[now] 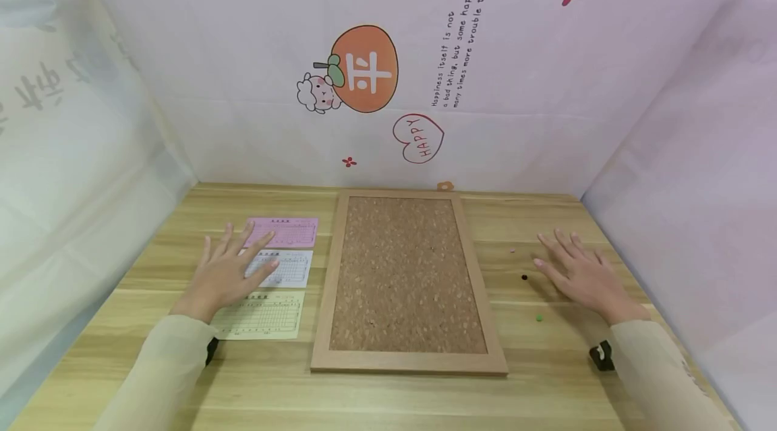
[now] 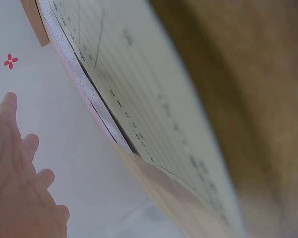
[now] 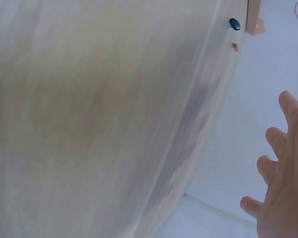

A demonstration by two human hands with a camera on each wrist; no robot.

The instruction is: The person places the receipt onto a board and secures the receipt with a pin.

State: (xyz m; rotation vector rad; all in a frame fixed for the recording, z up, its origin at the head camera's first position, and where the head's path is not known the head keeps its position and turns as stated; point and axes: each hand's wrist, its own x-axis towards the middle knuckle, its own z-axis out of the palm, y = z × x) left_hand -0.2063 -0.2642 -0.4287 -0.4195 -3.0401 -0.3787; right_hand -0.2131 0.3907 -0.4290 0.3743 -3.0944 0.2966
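My left hand (image 1: 221,276) spreads its fingers over three printed form slips on the left of the table. The pink slip (image 1: 297,232) lies farthest back, the pale blue-white slip (image 1: 294,269) in the middle and the pale yellow-green slip (image 1: 261,316) nearest. A cork board (image 1: 407,276) with a wooden frame lies flat between the hands. To its right sit three small thumbtacks: a pinkish one (image 1: 512,251), a black one (image 1: 525,277) and a green one (image 1: 539,318). My right hand (image 1: 579,276), fingers spread, is beside them and holds nothing.
A printed white cloth (image 1: 516,148) hangs behind the wooden table (image 1: 400,404), with more cloth at both sides. Dark wrist straps (image 1: 602,355) show at the sleeve cuffs.
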